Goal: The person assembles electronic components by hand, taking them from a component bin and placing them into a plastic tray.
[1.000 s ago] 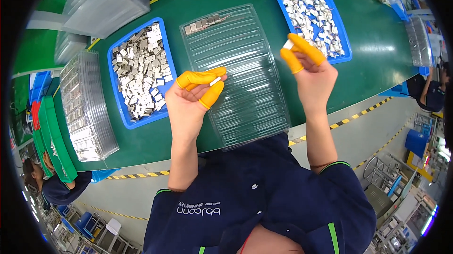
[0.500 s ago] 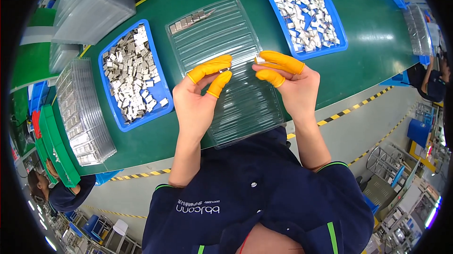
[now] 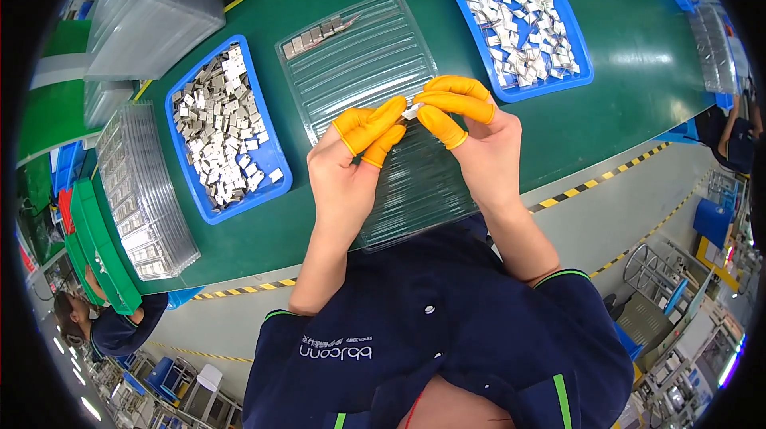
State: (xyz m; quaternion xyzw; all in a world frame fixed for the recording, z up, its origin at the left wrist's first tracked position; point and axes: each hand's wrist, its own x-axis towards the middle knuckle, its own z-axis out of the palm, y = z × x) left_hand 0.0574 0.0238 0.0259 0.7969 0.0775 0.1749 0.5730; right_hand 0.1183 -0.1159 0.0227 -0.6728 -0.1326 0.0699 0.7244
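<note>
Hands that had been apart half a second earlier now met over the clear ribbed tray (image 3: 359,82), the left hand (image 3: 345,170) drawn in from one side and the right hand (image 3: 488,159) from the other. That closed the gap between them, so the work had moved to one spot at the fingertips. A small white piece (image 3: 411,112) showed there, just above the tray and not resting in it. The right hand's fingers (image 3: 461,104), in yellow finger cots, were narrowed and pinching that piece. The left hand's fingers were also nearly together and reached up to it (the cots covered most of the contact), so I could not tell whether they gripped it, or whether one part or two sat there.

Around the hands, little had changed. A short row of metallic parts (image 3: 319,35) lay along the far edge of the ribbed tray, and no new part had joined it. To the left, a blue tray (image 3: 275,191) held a heap of silvery and white pieces (image 3: 223,114); to the right and farther off, another blue tray (image 3: 588,70) held white pieces with thin wires (image 3: 519,26). Stacked clear trays (image 3: 148,198) stood at the left end of the green tabletop (image 3: 638,62).
</note>
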